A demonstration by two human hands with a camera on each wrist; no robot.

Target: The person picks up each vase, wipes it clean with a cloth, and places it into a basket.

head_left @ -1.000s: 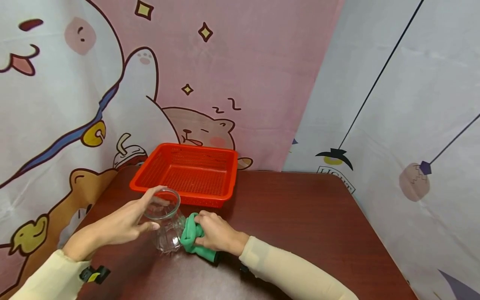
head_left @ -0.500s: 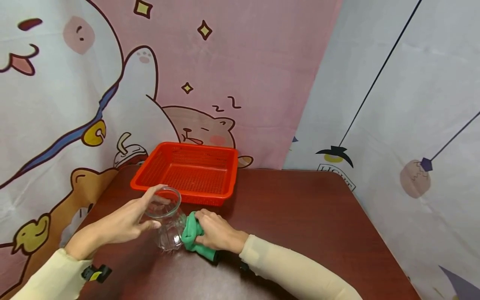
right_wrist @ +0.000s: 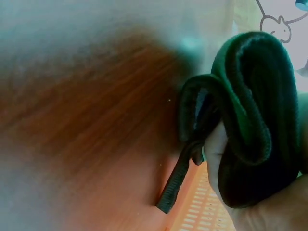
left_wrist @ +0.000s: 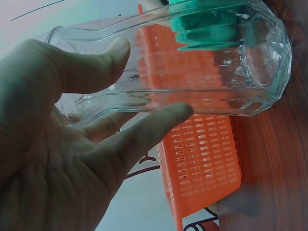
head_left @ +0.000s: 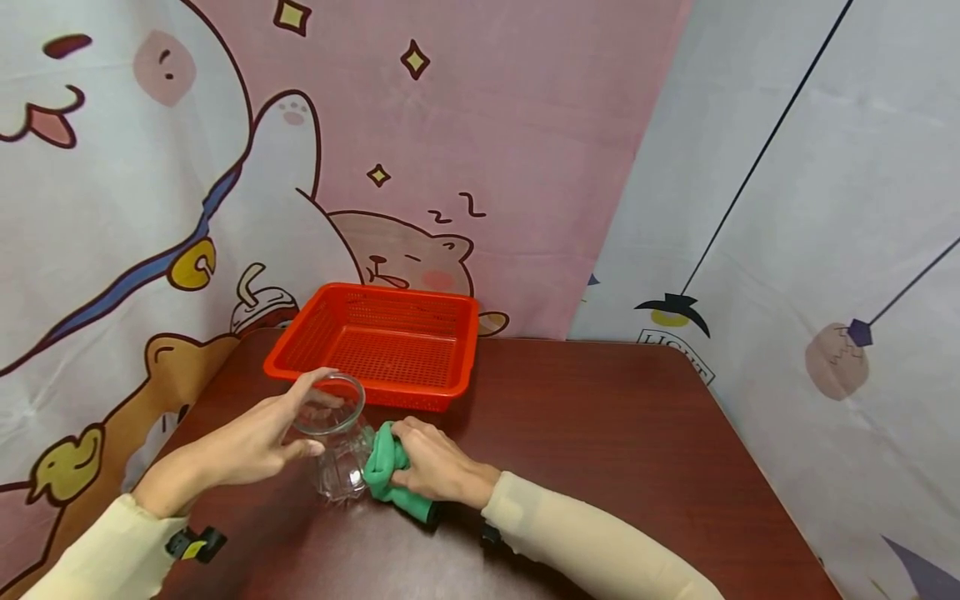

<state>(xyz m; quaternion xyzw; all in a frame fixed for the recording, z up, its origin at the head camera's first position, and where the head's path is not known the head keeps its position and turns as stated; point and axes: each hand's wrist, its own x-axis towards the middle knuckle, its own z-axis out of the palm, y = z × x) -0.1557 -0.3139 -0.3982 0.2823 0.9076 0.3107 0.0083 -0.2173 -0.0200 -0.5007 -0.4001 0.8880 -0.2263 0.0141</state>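
A clear glass vase (head_left: 341, 467) with a wide round rim and faceted lower body stands upright on the table. My left hand (head_left: 258, 437) grips its neck, thumb on the near side and fingers around the far side, as the left wrist view shows with the vase (left_wrist: 231, 77). On the right, my right hand (head_left: 435, 462) holds a folded green cloth (head_left: 386, 462) against the side of the vase. In the right wrist view the bunched cloth (right_wrist: 260, 96) hides most of the fingers.
Behind the vase, a red perforated plastic basket (head_left: 375, 396) sits at the back left of the dark wooden table (head_left: 585, 433). A cartoon-printed curtain (head_left: 525, 167) hangs along the back and sides.
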